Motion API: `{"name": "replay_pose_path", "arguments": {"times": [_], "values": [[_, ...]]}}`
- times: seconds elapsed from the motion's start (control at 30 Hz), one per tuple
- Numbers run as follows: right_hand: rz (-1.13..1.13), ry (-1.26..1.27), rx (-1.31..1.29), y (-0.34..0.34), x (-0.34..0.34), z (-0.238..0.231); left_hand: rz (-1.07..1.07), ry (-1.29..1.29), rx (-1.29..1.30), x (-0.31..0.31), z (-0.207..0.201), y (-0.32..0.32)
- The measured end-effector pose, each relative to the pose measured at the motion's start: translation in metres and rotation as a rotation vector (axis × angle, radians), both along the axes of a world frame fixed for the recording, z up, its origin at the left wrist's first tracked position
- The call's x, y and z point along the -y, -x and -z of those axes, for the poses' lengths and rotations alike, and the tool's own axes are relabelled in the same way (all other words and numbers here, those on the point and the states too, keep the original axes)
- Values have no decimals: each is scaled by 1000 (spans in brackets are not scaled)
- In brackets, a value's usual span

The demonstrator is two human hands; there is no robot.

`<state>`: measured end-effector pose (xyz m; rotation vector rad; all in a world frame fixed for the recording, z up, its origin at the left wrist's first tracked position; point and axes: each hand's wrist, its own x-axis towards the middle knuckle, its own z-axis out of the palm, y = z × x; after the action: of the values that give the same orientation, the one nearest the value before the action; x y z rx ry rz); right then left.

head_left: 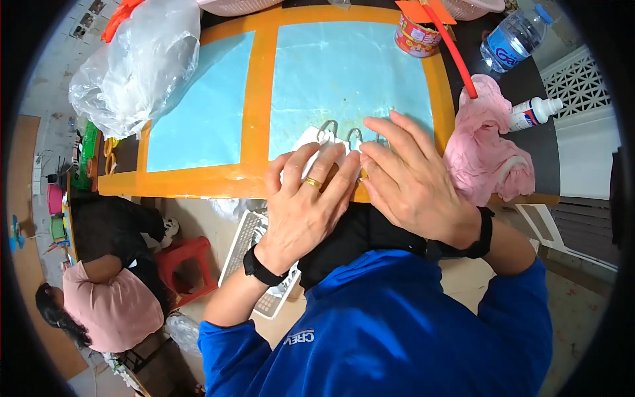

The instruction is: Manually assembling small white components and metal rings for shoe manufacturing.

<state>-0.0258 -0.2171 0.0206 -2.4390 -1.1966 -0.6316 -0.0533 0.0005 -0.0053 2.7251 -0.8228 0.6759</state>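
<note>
At the table's near edge lies a row of small white pieces with bent metal hooks (pixel 327 127); they look like wall hooks. My left hand (pixel 305 192) rests over the left part of the row, its fingers stretched out on the white pieces. Beside it, my right hand (pixel 413 182) spreads its fingers over the right part, the fingertips touching or just above the row. Both hands hide much of the pieces, and neither is wrapped round anything.
The table has light blue sheets (pixel 344 63) bordered by orange tape (pixel 256 86). Around its edges are a plastic bag (pixel 142 66), a red can (pixel 417 36), a water bottle (pixel 514 40), a white bottle (pixel 534 114) and a pink cloth (pixel 479 142). Another person (pixel 119 301) sits at left near a red stool (pixel 187 268).
</note>
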Motion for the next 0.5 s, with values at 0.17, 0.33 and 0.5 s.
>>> {"name": "replay_pose_path", "arguments": {"times": [0.17, 0.33, 0.5], "values": [[-38, -8, -50, 3, 5, -2, -7, -33, -20, 0, 0, 3], [-61, 16, 12, 0, 11, 0, -24, -25, -26, 3, 3, 8], [9, -132, 23, -18, 17, -5, -40, 8, -30, 7, 5, 11]]}}
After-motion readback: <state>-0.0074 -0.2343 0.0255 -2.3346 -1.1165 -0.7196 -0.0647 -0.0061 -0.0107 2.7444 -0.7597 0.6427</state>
